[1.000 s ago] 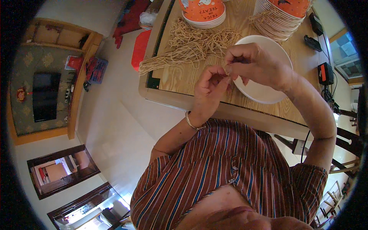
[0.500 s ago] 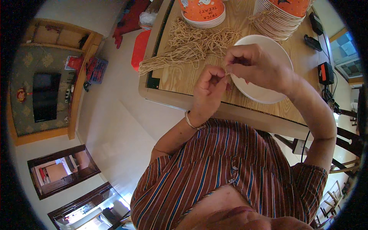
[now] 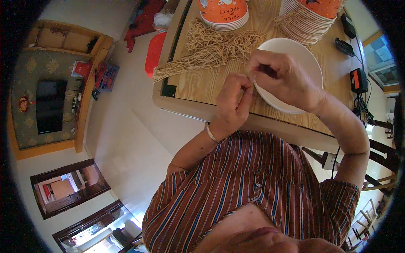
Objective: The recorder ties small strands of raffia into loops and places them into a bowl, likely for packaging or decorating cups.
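My left hand (image 3: 232, 102) and my right hand (image 3: 284, 78) meet fingertip to fingertip at the near edge of the wooden table. Both are closed in a pinch. A tiny pale bit shows between the fingertips, too small to name. Beneath my right hand lies a white-walled paper tub (image 3: 291, 46), its open mouth facing me; the hand hides much of it. Beyond my left hand a loose bundle of tan twine (image 3: 215, 50) stretches over the table, one end hanging past its left edge.
At the back stand an orange-printed stack of paper tubs (image 3: 223, 14) and a taller stack (image 3: 310, 21) with twine loops along its side. Black adapters (image 3: 358, 81) and cables line the table's right side. A red stool (image 3: 155, 55) is beside the left edge.
My left hand has turned slightly and its fingers have curled tighter. My right hand has shifted a little down, its fingertips still beside the left ones. The tub and twine stay put.
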Demonstrator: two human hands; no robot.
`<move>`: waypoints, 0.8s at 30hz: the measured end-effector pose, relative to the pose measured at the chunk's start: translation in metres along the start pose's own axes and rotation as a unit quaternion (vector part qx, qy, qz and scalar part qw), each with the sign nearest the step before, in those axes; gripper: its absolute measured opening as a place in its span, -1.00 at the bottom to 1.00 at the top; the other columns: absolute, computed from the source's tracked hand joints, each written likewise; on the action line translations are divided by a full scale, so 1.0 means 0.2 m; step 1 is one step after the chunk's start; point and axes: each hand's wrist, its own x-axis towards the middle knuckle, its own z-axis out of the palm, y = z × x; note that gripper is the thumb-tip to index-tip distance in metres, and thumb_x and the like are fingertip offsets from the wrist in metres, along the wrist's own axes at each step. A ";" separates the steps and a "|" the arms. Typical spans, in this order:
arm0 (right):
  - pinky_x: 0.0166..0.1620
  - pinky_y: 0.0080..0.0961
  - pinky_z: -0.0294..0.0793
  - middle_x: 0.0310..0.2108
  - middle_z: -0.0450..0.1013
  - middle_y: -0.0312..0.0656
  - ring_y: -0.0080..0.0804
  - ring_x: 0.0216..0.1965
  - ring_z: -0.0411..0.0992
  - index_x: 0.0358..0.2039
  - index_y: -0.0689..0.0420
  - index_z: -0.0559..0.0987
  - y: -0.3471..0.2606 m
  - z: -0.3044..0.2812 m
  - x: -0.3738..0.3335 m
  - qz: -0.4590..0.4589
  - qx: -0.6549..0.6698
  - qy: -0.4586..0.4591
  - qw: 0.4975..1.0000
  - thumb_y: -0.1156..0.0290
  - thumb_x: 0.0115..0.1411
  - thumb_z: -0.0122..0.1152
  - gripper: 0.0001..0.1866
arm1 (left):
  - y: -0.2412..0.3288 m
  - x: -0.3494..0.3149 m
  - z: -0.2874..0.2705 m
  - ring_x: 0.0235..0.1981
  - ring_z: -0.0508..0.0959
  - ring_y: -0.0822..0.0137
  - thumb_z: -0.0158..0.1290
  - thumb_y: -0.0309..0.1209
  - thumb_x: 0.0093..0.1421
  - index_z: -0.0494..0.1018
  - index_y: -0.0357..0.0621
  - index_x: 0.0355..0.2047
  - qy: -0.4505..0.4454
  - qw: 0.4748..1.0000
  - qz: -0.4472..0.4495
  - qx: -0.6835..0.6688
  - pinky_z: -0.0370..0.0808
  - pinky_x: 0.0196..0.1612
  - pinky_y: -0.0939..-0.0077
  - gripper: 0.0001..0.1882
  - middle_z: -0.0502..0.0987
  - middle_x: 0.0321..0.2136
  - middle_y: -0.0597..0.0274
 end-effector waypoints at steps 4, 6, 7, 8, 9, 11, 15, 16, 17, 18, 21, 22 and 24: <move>-0.39 -0.54 0.42 -0.57 0.43 -0.26 -0.59 -0.50 0.39 -0.43 0.20 0.51 0.02 0.00 0.00 -0.002 -0.028 0.011 1.000 0.36 0.18 0.24 -0.83 | 0.02 0.02 -0.02 -0.37 0.49 0.17 0.03 -0.70 0.11 0.35 -0.28 -0.27 -0.011 0.998 0.035 0.041 0.46 -0.28 0.45 -0.82 0.41 -0.34 0.05; -0.36 -0.63 0.35 -0.54 0.35 -0.35 -0.67 -0.45 0.30 -0.42 0.21 0.46 0.02 -0.02 0.01 -0.006 -0.032 -0.019 0.999 0.44 0.19 0.16 -0.88 | -0.01 0.00 -0.02 -0.36 0.49 0.26 0.04 -0.68 0.13 0.35 -0.28 -0.24 -0.010 0.999 0.028 0.017 0.47 -0.28 0.49 -0.81 0.42 -0.33 0.10; -0.34 -0.71 0.28 -0.51 0.27 -0.43 -0.75 -0.40 0.22 -0.41 0.22 0.41 0.02 -0.03 0.02 -0.009 -0.036 -0.048 0.998 0.51 0.21 0.07 -0.92 | -0.02 -0.01 -0.02 -0.36 0.49 0.34 0.06 -0.67 0.15 0.36 -0.28 -0.22 -0.008 1.000 0.021 -0.008 0.47 -0.28 0.53 -0.81 0.44 -0.31 0.15; -0.34 -0.71 0.28 -0.51 0.27 -0.43 -0.75 -0.40 0.22 -0.41 0.22 0.41 0.02 -0.04 0.02 -0.009 -0.036 -0.049 0.998 0.51 0.21 0.07 -0.92 | -0.03 -0.01 -0.02 -0.36 0.49 0.34 0.06 -0.67 0.15 0.36 -0.28 -0.22 -0.008 1.000 0.021 -0.007 0.47 -0.28 0.53 -0.81 0.44 -0.31 0.15; -0.34 -0.71 0.28 -0.51 0.27 -0.44 -0.75 -0.41 0.22 -0.41 0.21 0.42 0.02 -0.04 0.02 0.013 -0.019 -0.052 0.998 0.51 0.21 0.08 -0.92 | -0.04 -0.02 -0.02 -0.36 0.49 0.42 0.06 -0.66 0.17 0.38 -0.26 -0.19 -0.002 0.993 -0.066 -0.102 0.48 -0.27 0.57 -0.80 0.44 -0.30 0.20; -0.33 -0.71 0.28 -0.51 0.28 -0.45 -0.76 -0.41 0.22 -0.41 0.21 0.42 0.02 -0.05 0.02 0.036 -0.001 -0.054 0.998 0.50 0.21 0.08 -0.92 | -0.03 -0.02 -0.03 -0.35 0.48 0.50 0.07 -0.65 0.19 0.39 -0.25 -0.16 0.004 0.969 -0.151 -0.194 0.48 -0.27 0.61 -0.79 0.45 -0.28 0.26; -0.32 -0.72 0.29 -0.50 0.30 -0.46 -0.77 -0.40 0.24 -0.40 0.20 0.44 0.04 -0.06 0.04 0.058 0.002 -0.055 0.997 0.49 0.22 0.10 -0.92 | -0.02 0.01 -0.04 -0.32 0.45 0.55 0.08 -0.67 0.18 0.41 -0.21 -0.14 -0.004 0.959 -0.153 -0.240 0.46 -0.26 0.67 -0.76 0.41 -0.27 0.33; -0.32 -0.72 0.30 -0.49 0.31 -0.46 -0.78 -0.40 0.25 -0.40 0.20 0.44 0.05 -0.06 0.04 0.064 0.014 -0.056 0.996 0.49 0.23 0.11 -0.91 | -0.03 0.02 -0.03 -0.31 0.44 0.55 0.09 -0.67 0.18 0.41 -0.21 -0.13 -0.003 0.959 -0.135 -0.250 0.45 -0.26 0.69 -0.75 0.40 -0.27 0.34; -0.32 -0.72 0.30 -0.49 0.31 -0.46 -0.78 -0.40 0.25 -0.40 0.20 0.44 0.04 -0.06 0.04 0.063 0.014 -0.056 0.996 0.49 0.23 0.11 -0.91 | -0.02 0.02 -0.04 -0.31 0.44 0.55 0.09 -0.67 0.18 0.41 -0.21 -0.13 -0.002 0.959 -0.135 -0.250 0.45 -0.26 0.69 -0.75 0.40 -0.27 0.34; -0.31 -0.72 0.30 -0.49 0.31 -0.46 -0.78 -0.39 0.25 -0.40 0.21 0.45 0.04 -0.06 0.04 0.064 0.019 -0.058 0.996 0.48 0.23 0.11 -0.91 | 0.00 0.04 -0.04 -0.30 0.44 0.56 0.09 -0.67 0.18 0.41 -0.21 -0.14 -0.004 0.965 -0.118 -0.236 0.44 -0.26 0.70 -0.76 0.39 -0.27 0.35; -0.30 -0.71 0.31 -0.48 0.33 -0.46 -0.78 -0.38 0.27 -0.39 0.21 0.46 0.02 -0.06 0.04 0.073 0.024 -0.063 0.995 0.48 0.23 0.13 -0.91 | 0.01 0.05 -0.04 -0.30 0.44 0.57 0.10 -0.67 0.18 0.41 -0.21 -0.18 -0.015 0.976 -0.091 -0.198 0.43 -0.27 0.72 -0.79 0.38 -0.27 0.36; -0.29 -0.70 0.32 -0.48 0.34 -0.46 -0.78 -0.37 0.28 -0.39 0.22 0.46 0.01 -0.05 0.04 0.081 0.024 -0.065 0.994 0.48 0.23 0.13 -0.91 | 0.01 0.06 -0.04 -0.32 0.44 0.57 0.09 -0.67 0.18 0.41 -0.21 -0.20 -0.025 0.981 -0.080 -0.175 0.43 -0.28 0.72 -0.81 0.38 -0.28 0.37; -0.31 -0.71 0.31 -0.49 0.34 -0.46 -0.78 -0.39 0.28 -0.36 0.21 0.47 0.03 -0.05 0.03 0.060 0.023 -0.066 0.996 0.48 0.23 0.13 -0.92 | 0.05 0.07 -0.04 -0.34 0.45 0.58 0.09 -0.67 0.19 0.41 -0.20 -0.23 -0.022 0.974 -0.103 -0.201 0.45 -0.31 0.72 -0.83 0.38 -0.27 0.37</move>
